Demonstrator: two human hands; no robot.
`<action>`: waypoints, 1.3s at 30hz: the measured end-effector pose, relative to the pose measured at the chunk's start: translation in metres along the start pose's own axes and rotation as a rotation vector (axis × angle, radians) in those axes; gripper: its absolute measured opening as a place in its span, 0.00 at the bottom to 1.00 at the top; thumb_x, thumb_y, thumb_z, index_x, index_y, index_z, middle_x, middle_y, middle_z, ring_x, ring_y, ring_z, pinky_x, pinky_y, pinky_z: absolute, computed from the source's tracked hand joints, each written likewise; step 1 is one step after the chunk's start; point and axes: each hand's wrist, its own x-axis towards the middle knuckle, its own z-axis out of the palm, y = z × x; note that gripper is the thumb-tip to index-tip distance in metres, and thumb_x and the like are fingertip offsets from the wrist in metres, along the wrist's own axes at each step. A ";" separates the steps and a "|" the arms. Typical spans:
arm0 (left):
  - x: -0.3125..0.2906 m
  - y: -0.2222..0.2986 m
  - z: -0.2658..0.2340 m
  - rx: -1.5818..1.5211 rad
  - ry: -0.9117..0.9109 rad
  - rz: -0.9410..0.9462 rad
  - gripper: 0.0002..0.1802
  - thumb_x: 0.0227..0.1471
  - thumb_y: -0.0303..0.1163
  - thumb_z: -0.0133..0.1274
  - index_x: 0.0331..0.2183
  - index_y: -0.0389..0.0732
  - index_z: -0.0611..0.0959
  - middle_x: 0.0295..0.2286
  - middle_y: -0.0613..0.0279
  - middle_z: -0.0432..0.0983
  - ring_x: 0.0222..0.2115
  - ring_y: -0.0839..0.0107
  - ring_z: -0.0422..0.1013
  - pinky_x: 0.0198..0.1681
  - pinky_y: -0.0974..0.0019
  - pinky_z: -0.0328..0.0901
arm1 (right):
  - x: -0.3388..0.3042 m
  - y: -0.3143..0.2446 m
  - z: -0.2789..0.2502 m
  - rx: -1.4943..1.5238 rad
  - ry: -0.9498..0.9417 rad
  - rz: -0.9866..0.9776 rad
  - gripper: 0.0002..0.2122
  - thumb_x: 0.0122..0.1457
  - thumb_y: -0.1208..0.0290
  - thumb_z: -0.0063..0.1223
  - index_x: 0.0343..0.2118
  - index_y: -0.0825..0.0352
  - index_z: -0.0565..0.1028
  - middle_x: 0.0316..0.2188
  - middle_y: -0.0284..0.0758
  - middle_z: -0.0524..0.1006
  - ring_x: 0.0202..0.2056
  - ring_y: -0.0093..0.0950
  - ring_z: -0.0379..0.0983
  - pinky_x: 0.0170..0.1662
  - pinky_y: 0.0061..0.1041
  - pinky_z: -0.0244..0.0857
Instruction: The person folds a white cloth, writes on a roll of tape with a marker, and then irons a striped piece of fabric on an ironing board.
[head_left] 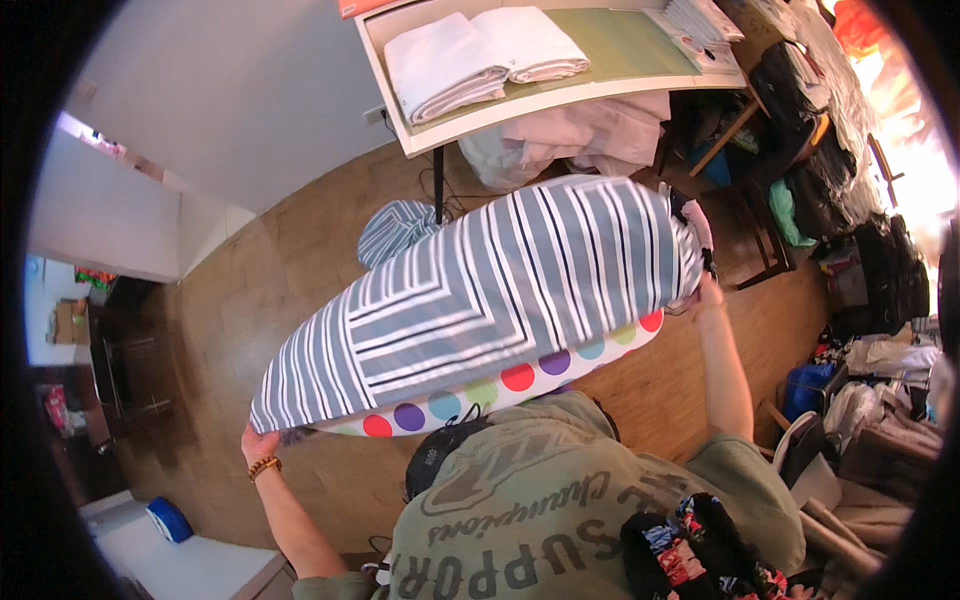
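Observation:
A grey, white and navy striped cloth (480,280) lies spread over an ironing board, hiding most of it. The board's cover, white with coloured dots (440,404), shows along the near edge. My left hand (261,441) is closed on the cloth's left corner, with a beaded bracelet on that wrist. At the right end, my right hand (709,292) grips the cloth's gathered edge; its fingers are partly hidden. Just beyond that hand a pink and black item (695,222) sits at the board's end, too covered to name.
Behind the board stands a white-edged table (620,88) holding folded white cloths (445,68). White fabric (580,135) is bundled beneath it. More striped cloth (395,232) hangs near the table leg. Bags (880,265) and heaped clothes (890,390) line the right side.

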 end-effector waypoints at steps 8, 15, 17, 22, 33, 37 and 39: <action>-0.030 -0.045 0.009 0.198 0.114 -0.080 0.15 0.58 0.37 0.34 0.38 0.43 0.75 0.32 0.64 0.77 0.30 0.69 0.74 0.28 0.67 0.70 | -0.007 0.069 -0.088 -0.352 0.109 0.239 0.09 0.59 0.68 0.44 0.36 0.67 0.71 0.34 0.35 0.76 0.34 0.29 0.74 0.37 0.30 0.71; -0.022 -0.051 0.011 0.247 0.216 -0.105 0.18 0.58 0.40 0.36 0.45 0.42 0.73 0.41 0.61 0.73 0.41 0.64 0.71 0.39 0.59 0.69 | 0.007 0.176 -0.112 0.088 0.073 0.094 0.17 0.59 0.63 0.40 0.50 0.63 0.64 0.45 0.39 0.72 0.46 0.35 0.69 0.48 0.37 0.65; -0.023 -0.049 0.015 0.263 0.287 -0.090 0.17 0.58 0.39 0.37 0.44 0.42 0.73 0.39 0.61 0.74 0.39 0.65 0.72 0.37 0.61 0.70 | 0.007 0.194 -0.113 0.160 0.048 0.141 0.21 0.59 0.58 0.37 0.53 0.62 0.62 0.49 0.37 0.69 0.49 0.36 0.66 0.50 0.38 0.62; -0.020 -0.059 -0.007 0.253 0.438 -0.086 0.17 0.57 0.36 0.35 0.44 0.42 0.73 0.41 0.61 0.74 0.40 0.66 0.72 0.38 0.59 0.70 | -0.016 0.192 -0.078 0.270 0.224 0.277 0.23 0.57 0.53 0.40 0.52 0.61 0.65 0.47 0.34 0.72 0.47 0.36 0.68 0.48 0.39 0.64; 0.006 -0.062 -0.079 1.491 0.165 0.347 0.35 0.40 0.40 0.52 0.51 0.37 0.66 0.46 0.54 0.69 0.46 0.62 0.66 0.47 0.63 0.64 | 0.050 -0.060 0.014 -1.561 0.301 -0.972 0.32 0.47 0.66 0.59 0.55 0.66 0.59 0.41 0.48 0.69 0.44 0.42 0.66 0.45 0.33 0.63; 0.011 -0.098 -0.035 0.965 0.218 0.220 0.24 0.53 0.38 0.43 0.50 0.38 0.68 0.46 0.58 0.69 0.46 0.64 0.67 0.47 0.63 0.65 | 0.120 -0.077 -0.005 -0.995 -0.382 -0.275 0.21 0.45 0.75 0.59 0.43 0.67 0.65 0.23 0.32 0.71 0.17 0.21 0.66 0.18 0.19 0.61; 0.003 -0.093 -0.051 -0.004 0.281 0.016 0.21 0.56 0.37 0.42 0.49 0.38 0.70 0.45 0.59 0.70 0.45 0.65 0.68 0.46 0.62 0.66 | 0.107 -0.064 0.020 -0.873 -0.374 -0.216 0.17 0.45 0.75 0.58 0.38 0.67 0.67 0.21 0.31 0.70 0.14 0.20 0.64 0.15 0.18 0.58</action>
